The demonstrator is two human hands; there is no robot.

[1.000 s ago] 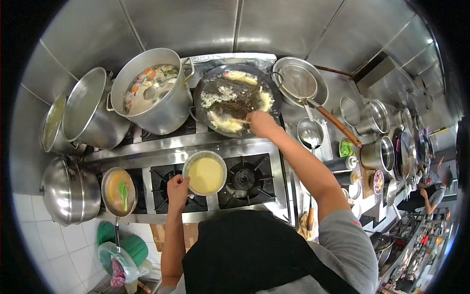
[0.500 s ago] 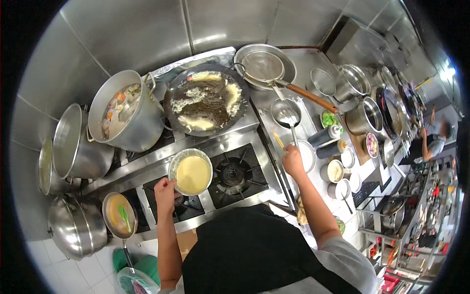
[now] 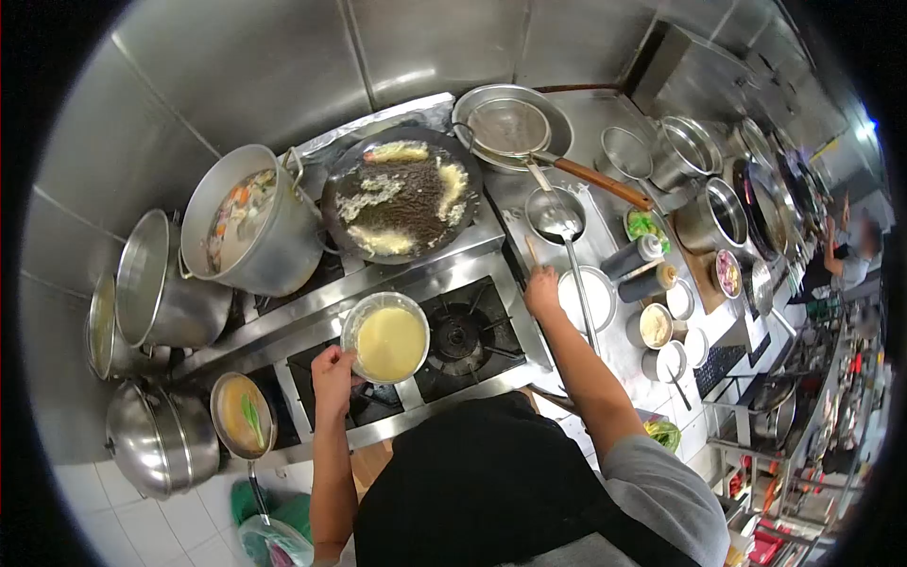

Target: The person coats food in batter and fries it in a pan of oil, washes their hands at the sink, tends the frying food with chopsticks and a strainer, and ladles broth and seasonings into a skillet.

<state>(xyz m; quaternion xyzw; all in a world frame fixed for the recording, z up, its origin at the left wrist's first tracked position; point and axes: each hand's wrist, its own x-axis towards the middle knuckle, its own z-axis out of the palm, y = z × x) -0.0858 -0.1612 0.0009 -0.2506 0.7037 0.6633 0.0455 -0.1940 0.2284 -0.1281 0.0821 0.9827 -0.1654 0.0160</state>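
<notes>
My left hand [image 3: 333, 380] grips the rim of a round bowl of pale yellow batter [image 3: 391, 342], held over the front burners. On the counter's left edge, my right hand [image 3: 542, 287] is closed around chopsticks [image 3: 532, 249], whose tips point toward the back. To its right, a ladle [image 3: 574, 265] rests with its head in a small metal pot [image 3: 543, 213]; its long handle crosses a white dish [image 3: 601, 295]. A wide black pan [image 3: 402, 189] of dark bubbling oil stands behind the bowl, with several pieces of battered food [image 3: 453, 185] frying around its edge.
A large stockpot [image 3: 274, 248] of broth and vegetables stands at left. A small frying pan [image 3: 244, 416] with orange liquid sits front left. Squeeze bottles [image 3: 645, 282] and small tubs stand on the right counter. A wooden-handled strainer [image 3: 510, 128] lies across a metal basin. Another person [image 3: 855, 255] is far right.
My right hand has let go of the ladle handle and moved left to the chopsticks. The ladle now rests in the pot. My left hand still holds the bowl.
</notes>
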